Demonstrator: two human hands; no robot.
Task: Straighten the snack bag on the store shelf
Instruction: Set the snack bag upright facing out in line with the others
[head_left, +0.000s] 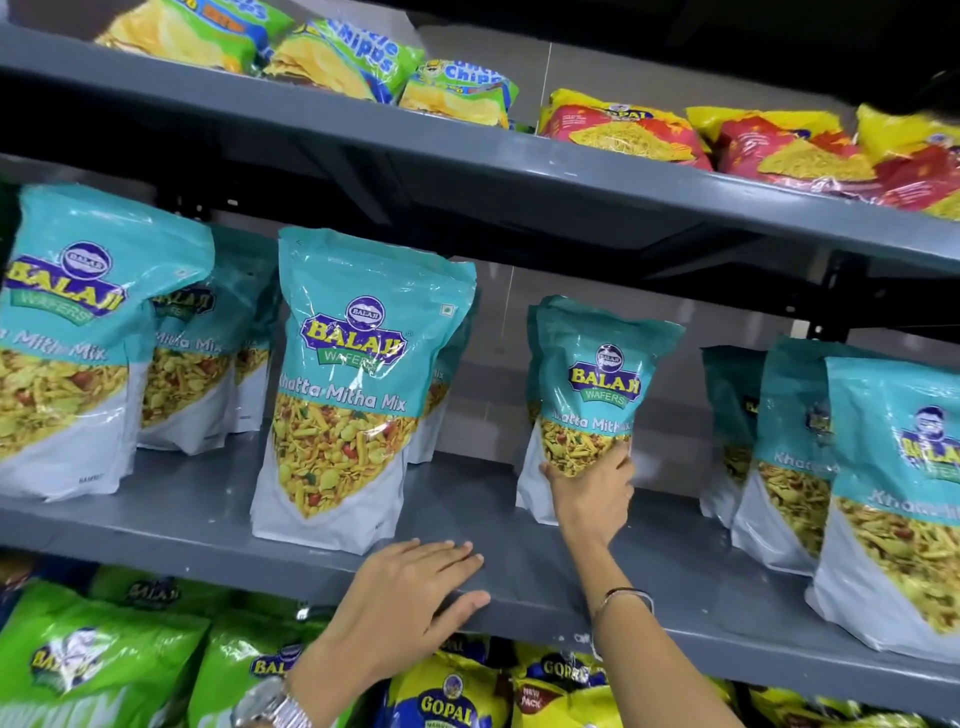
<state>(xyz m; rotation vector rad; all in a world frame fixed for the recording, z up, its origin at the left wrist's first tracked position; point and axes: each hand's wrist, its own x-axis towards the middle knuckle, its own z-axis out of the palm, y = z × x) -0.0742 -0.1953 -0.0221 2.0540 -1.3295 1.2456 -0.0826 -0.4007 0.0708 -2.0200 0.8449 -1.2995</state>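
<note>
1. Your right hand (592, 488) is gripping the lower front of the snack bag (587, 400), which is standing mid-shelf, leaning left.
2. Your left hand (415, 592) is resting flat and empty on the shelf edge (519, 603), farther off, below-left.

This is a shop. Grey metal shelves (519, 525) carry many same teal snack bags (358, 374) in rows, with chips packets (457, 91) above.
</note>
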